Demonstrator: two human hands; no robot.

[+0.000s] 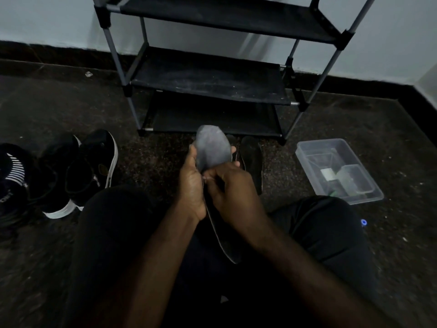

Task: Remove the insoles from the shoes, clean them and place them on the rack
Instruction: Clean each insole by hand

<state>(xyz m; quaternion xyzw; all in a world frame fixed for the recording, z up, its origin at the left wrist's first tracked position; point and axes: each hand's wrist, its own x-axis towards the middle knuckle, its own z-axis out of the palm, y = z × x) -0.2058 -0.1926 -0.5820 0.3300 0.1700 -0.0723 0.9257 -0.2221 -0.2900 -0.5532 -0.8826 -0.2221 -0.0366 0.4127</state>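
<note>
Dark floor [71, 110] underneath, black rack [208, 81] ahead by pale wall [47, 20]. Grips grey insole [212, 147] in left hand [191, 185], pinches its middle with right hand [231, 188]; shoes [78, 171] off left.

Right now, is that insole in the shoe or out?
Out. The left hand and right hand hold the insole in the air, apart from the shoes off to the left.

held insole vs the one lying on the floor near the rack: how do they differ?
The held insole is gripped by the left hand and right hand, raised; the floor insole lies untouched. The held insole shows a grey face and curls at the toe; the floor insole looks black and flat. Both point toward the rack.
</note>
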